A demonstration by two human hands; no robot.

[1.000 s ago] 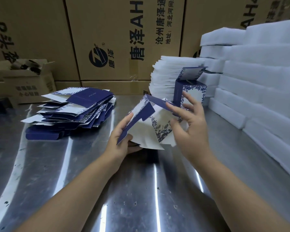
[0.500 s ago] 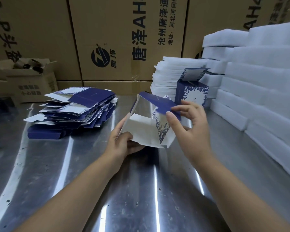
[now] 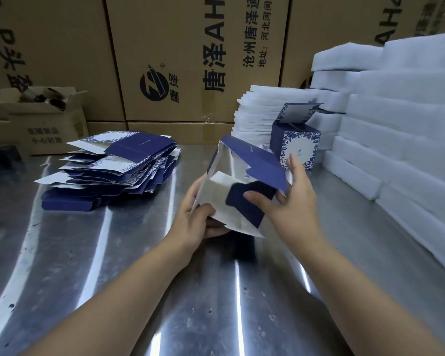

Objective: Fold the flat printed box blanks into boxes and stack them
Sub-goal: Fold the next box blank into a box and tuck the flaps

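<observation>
I hold a half-formed blue and white box blank (image 3: 231, 173) above the steel table, its white inside facing me. My left hand (image 3: 198, 222) grips its lower left corner, thumb curled over the edge. My right hand (image 3: 285, 201) pushes a dark blue flap inward with the thumb, fingers spread along the right wall. One folded box (image 3: 296, 145) with its lid up stands behind, at the right. A pile of flat printed blanks (image 3: 113, 168) lies at the left.
White foam pads are stacked along the right (image 3: 401, 140) and behind the folded box (image 3: 257, 111). Large brown cartons (image 3: 190, 57) wall off the back. A small open carton (image 3: 44, 119) sits far left. The steel table (image 3: 216, 291) extends toward me.
The blank has opened from a flattened sleeve into a tube. My right thumb now presses a blue bottom flap inward; my left hand has shifted lower on the corner.
</observation>
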